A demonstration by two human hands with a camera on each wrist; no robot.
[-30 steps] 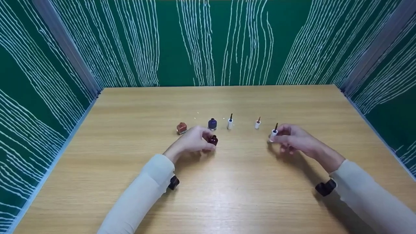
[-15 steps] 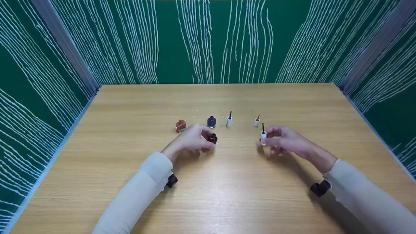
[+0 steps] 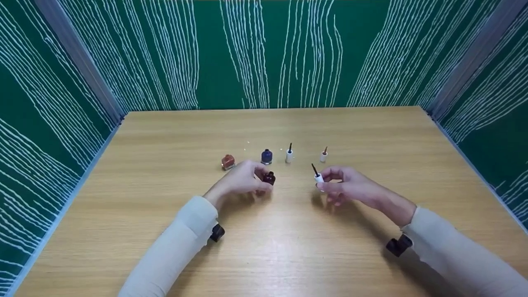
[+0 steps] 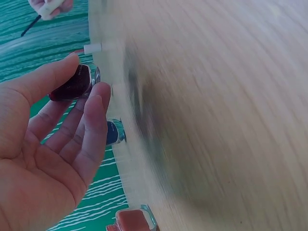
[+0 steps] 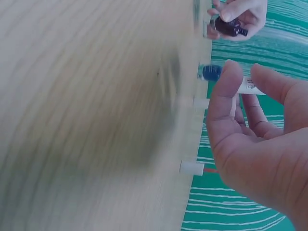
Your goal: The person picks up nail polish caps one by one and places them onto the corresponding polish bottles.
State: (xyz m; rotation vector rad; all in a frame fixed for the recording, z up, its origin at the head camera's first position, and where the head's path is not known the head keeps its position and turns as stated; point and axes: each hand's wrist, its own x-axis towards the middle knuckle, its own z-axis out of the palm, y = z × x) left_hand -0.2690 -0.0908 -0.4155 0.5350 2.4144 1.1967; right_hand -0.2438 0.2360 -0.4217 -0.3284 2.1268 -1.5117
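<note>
My left hand pinches a dark red nail polish bottle by its sides, its capless neck showing in the head view. Across from it, my right hand grips a white brush cap between thumb and fingers, the dark brush pointing up and tilted to the left. A gap lies between that brush and the dark red bottle. Just behind the left hand stands an uncapped blue nail polish bottle. An orange-brown nail polish bottle sits to the left of that hand.
Two more white brush caps stand on the wooden table, brushes up: a dark-brushed cap beside the blue bottle and an orange-brushed cap farther right. Small white specks lie near the blue bottle. Green, white-streaked walls enclose the table.
My right hand has moved left, bringing the white brush cap closer to the dark red bottle, and the brush has tipped leftward. The left hand stays nearly still with its bottle.
</note>
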